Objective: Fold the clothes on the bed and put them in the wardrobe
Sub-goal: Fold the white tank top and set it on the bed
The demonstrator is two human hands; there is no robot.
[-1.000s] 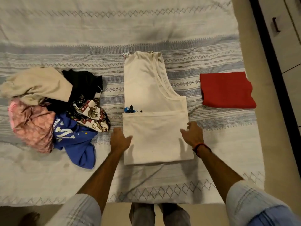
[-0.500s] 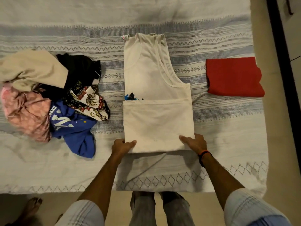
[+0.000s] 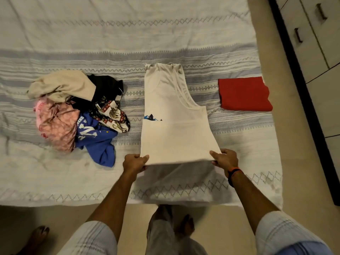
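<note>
Standing at foot of bed, looking down on striped, patterned bedspread; cream sleeveless top laid lengthwise at centre, neck end away, lower part folded up over body with small blue print peeking out at left edge of fold.

Left hand pinching near-left corner of cream sleeveless top, thumb on upper face, fingers curled beneath; right hand gripping near-right corner in same fashion, thumb over, fingers under; black and orange wristband on right wrist. Near edge of top raised off bedspread between both hands, shadow cast beneath on sheet.

To left of top, unfolded heap: beige garment uppermost and farthest, black garment beside it, pink patterned garment at left, blue jersey with white lettering nearest, white printed cloth with red and gold motifs between black and blue; heap close to top, not touching.

To right, well apart, red folded garment lying flat near bed's right edge.

Beyond right edge, strip of floor, then wardrobe with pale doors and dark handles, all closed; bare feet and grey trouser legs visible below on floor.
</note>
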